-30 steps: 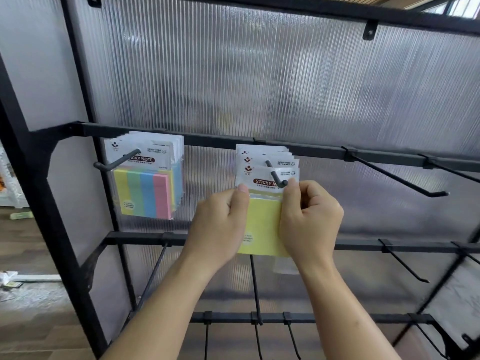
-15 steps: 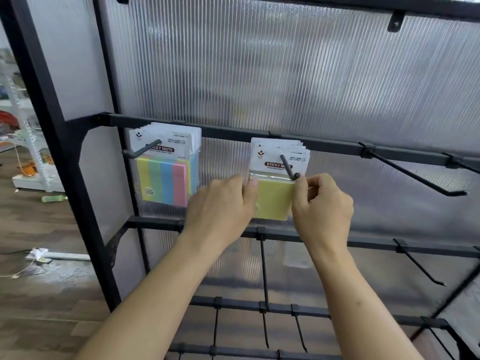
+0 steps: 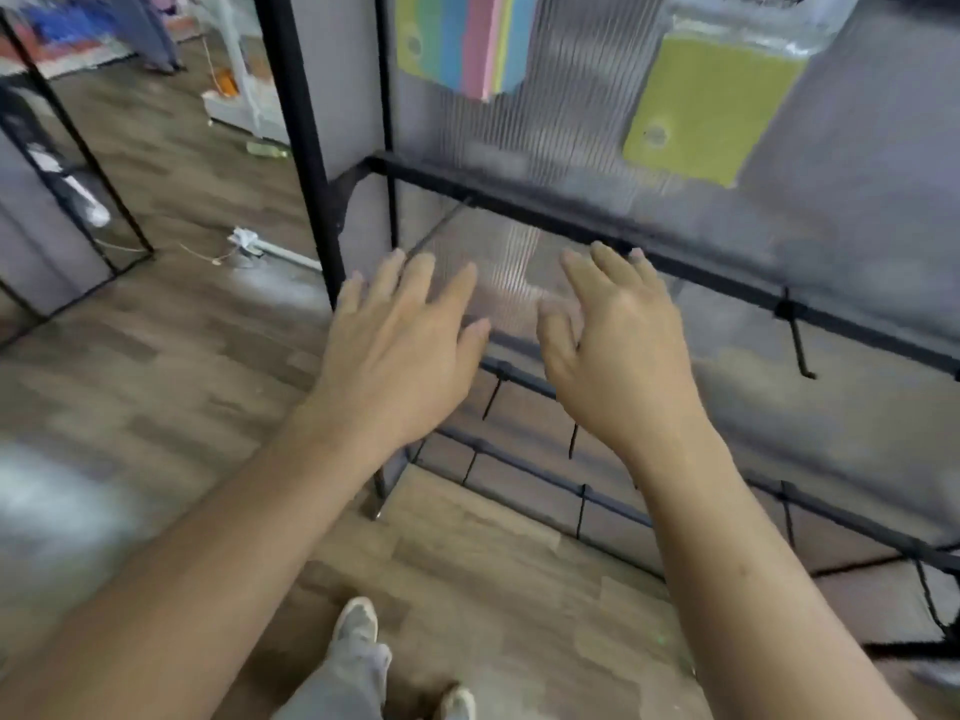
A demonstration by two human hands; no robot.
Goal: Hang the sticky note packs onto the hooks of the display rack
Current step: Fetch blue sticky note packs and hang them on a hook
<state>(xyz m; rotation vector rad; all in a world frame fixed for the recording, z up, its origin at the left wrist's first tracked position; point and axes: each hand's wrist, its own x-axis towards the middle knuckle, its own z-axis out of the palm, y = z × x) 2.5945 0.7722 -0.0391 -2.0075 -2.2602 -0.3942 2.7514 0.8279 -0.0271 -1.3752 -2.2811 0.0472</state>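
Left hand (image 3: 400, 350) and right hand (image 3: 618, 350) are hovering spread, empty; far yellow pack (image 3: 711, 106) is looking light, best pinched at its top

Black rack (image 3: 519, 202): multicolor pack (image 3: 457, 39) left, yellow pack (image 3: 711, 106) right (tops cropped).

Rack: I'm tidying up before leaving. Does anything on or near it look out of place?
On the rack, no: the yellow pack and striped pack only match the tilted, blurred view. On the floor beside it lie a white strip with a loose cable and a bottle.
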